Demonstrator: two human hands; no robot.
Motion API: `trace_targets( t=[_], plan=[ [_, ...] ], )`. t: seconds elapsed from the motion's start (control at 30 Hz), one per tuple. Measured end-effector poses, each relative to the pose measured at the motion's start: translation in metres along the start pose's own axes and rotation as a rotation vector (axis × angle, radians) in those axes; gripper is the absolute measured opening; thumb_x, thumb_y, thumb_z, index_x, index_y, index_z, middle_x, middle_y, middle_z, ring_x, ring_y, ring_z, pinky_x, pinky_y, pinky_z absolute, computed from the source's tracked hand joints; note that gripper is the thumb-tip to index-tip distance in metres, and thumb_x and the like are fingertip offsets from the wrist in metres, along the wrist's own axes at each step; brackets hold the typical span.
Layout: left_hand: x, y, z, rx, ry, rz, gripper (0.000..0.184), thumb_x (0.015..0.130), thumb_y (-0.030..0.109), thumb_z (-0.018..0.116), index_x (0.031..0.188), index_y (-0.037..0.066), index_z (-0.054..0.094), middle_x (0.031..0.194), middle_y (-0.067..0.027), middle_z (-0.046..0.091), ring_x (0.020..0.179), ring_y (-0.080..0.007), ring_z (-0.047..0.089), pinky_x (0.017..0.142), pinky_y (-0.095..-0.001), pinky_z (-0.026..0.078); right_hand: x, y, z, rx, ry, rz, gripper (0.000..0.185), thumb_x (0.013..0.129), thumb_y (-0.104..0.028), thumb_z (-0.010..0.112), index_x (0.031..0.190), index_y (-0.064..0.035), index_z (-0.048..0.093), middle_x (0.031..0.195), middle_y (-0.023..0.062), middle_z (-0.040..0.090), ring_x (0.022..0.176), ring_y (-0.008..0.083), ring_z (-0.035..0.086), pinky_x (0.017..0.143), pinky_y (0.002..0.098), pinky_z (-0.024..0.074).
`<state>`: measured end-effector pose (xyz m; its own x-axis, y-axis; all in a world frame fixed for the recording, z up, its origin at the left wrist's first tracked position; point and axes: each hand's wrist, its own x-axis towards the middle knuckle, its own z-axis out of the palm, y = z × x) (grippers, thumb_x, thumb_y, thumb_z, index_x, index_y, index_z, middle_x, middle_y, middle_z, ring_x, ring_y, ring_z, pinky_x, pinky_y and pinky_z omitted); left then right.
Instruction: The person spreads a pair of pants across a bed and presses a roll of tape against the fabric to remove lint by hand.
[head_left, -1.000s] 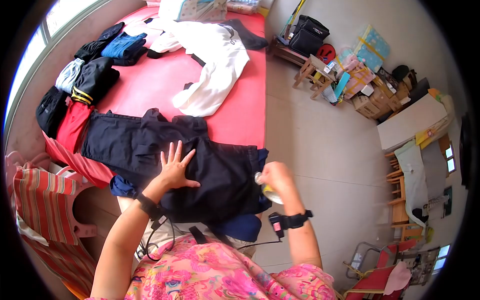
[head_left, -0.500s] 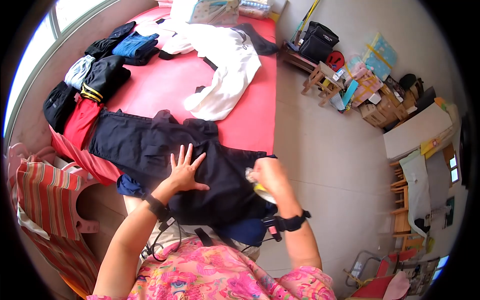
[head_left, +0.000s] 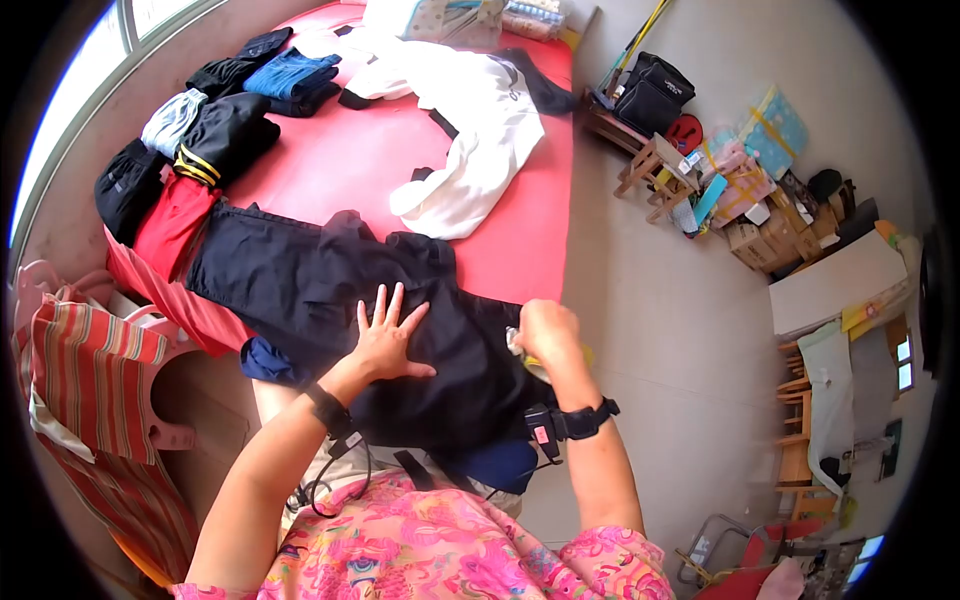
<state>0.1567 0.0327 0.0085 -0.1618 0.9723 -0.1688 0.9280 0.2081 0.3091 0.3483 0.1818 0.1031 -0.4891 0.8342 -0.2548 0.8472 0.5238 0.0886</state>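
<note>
Dark trousers [head_left: 300, 270] lie spread over the near edge of the bed and across my lap, with navy cloth [head_left: 490, 465] showing beneath. My left hand [head_left: 388, 338] rests flat on them, fingers spread and holding nothing. At the right end of the trousers, my right hand [head_left: 545, 332] is closed in a fist round a small object with a whitish, shiny part [head_left: 514, 341] and a yellow part. Most of that object is hidden by the hand, so I cannot make out what it is.
Folded clothes, among them jeans [head_left: 290, 75] and a red garment [head_left: 175, 225], line the left side of the pink bed [head_left: 510, 270]. A white garment [head_left: 480, 150] lies farther back. A striped cloth [head_left: 90, 370] covers a pink chair at left. Boxes [head_left: 765, 240] stand at right.
The view has shifted, so the bed appears farther right. My right hand has moved a little over the trousers' right end, still closed. My left hand stays flat on the cloth.
</note>
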Motion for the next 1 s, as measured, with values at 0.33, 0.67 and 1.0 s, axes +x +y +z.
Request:
trace_targets(
  t=[0.33,0.67,1.0],
  plan=[
    [-0.001,-0.002,0.003,-0.001,0.052,0.028,0.109,0.055,0.071,0.069,0.144,0.022,0.029,0.152,-0.0228,0.005,0.139,-0.0446,0.001,0.102,-0.0683,0.012,0.005,-0.022,0.084,0.027,-0.063,-0.060,0.017,0.067,-0.018,0.073,0.080,-0.0073,0.070,0.083,0.0152,0.068,0.082,0.0312,0.067,0.072,0.0402,0.0531],
    [-0.001,-0.004,0.008,-0.020,0.085,0.021,0.126,0.050,0.070,0.073,0.147,0.012,0.017,0.152,-0.0210,0.007,0.140,-0.0420,0.002,0.103,-0.0672,0.011,-0.012,-0.010,-0.027,0.270,0.101,-0.001,0.014,0.069,-0.021,0.072,0.068,-0.0087,0.066,0.071,0.0149,0.064,0.074,0.0328,0.064,0.066,0.0422,0.0499],
    [0.004,-0.010,0.012,-0.151,0.079,0.027,0.133,0.049,0.069,0.074,0.146,0.004,0.011,0.152,-0.0189,0.011,0.141,-0.0393,0.002,0.106,-0.0642,0.007,0.078,-0.115,0.048,-0.002,0.075,-0.257,0.012,0.073,-0.014,0.067,0.080,-0.0054,0.071,0.086,0.0188,0.067,0.083,0.0296,0.068,0.071,0.0392,0.0541]
  ],
)
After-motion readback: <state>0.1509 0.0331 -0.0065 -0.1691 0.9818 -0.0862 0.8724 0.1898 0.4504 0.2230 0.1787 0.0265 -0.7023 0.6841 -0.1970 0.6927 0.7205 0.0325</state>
